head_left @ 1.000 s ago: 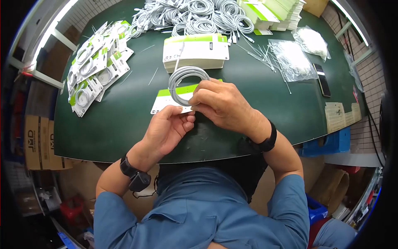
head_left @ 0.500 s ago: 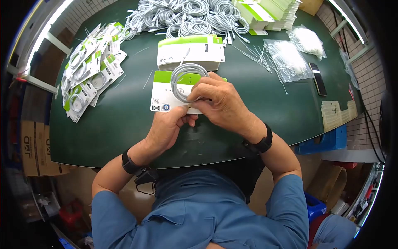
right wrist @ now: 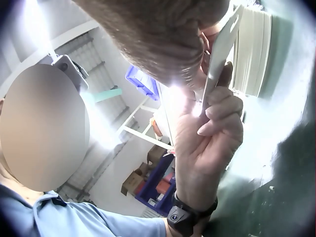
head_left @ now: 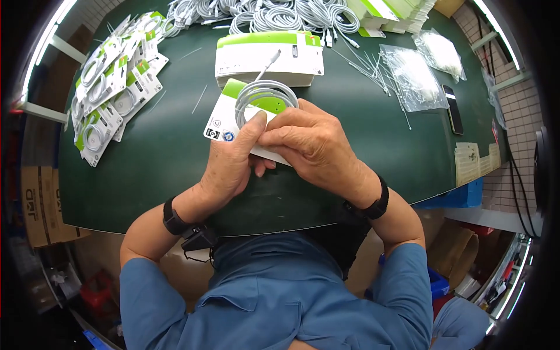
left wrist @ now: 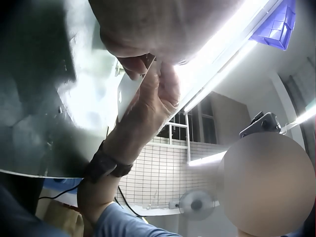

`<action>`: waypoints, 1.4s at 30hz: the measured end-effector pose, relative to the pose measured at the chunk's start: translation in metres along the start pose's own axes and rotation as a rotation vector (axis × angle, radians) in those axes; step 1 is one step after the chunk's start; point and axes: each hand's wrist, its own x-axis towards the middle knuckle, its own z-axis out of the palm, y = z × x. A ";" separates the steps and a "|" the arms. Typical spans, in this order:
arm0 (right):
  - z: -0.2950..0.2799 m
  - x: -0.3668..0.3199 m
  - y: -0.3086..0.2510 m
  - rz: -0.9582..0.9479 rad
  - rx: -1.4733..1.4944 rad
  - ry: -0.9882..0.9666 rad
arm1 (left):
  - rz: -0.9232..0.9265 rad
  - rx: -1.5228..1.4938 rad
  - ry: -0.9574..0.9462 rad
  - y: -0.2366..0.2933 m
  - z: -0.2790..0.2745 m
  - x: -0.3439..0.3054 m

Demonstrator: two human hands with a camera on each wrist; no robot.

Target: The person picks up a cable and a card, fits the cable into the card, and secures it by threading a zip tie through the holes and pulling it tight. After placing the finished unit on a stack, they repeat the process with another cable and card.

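A coiled grey cable (head_left: 267,87) lies against a green and white card (head_left: 220,116), its plug end pointing up toward the card stack. The left hand (head_left: 230,160) holds the card's lower edge, thumb on the front over the coil, other fingers curled behind. At the coil's lower right the right hand (head_left: 318,143) pinches with thumb and fingers; what lies between its fingertips is hidden. In the right wrist view the card (right wrist: 222,54) appears edge-on, with the left hand (right wrist: 210,133) around its lower end.
Behind the hands stands a stack of cards (head_left: 265,61). Finished-looking carded cables (head_left: 105,87) are heaped at left, loose cables (head_left: 268,17) at the back. Twist ties (head_left: 379,76), plastic bags (head_left: 411,79) and a phone (head_left: 452,109) lie at right.
The card has come up from lower down and tilted behind the coil. The left thumb has moved up from the card's lower edge onto the coil, while the right hand keeps its pinch.
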 end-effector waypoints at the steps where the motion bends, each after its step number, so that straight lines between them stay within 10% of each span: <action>1: 0.000 0.000 0.000 -0.012 -0.009 -0.002 | -0.005 -0.014 0.007 -0.001 0.000 0.001; 9: 0.004 0.004 -0.012 0.020 -0.022 0.024 | 0.026 0.175 0.134 -0.004 -0.004 0.005; 12: 0.001 0.005 -0.010 -0.018 -0.102 0.011 | 0.304 0.179 0.146 -0.013 -0.007 0.013; 42: 0.010 -0.001 -0.004 0.176 0.025 -0.045 | 0.011 0.215 0.131 -0.009 -0.015 0.010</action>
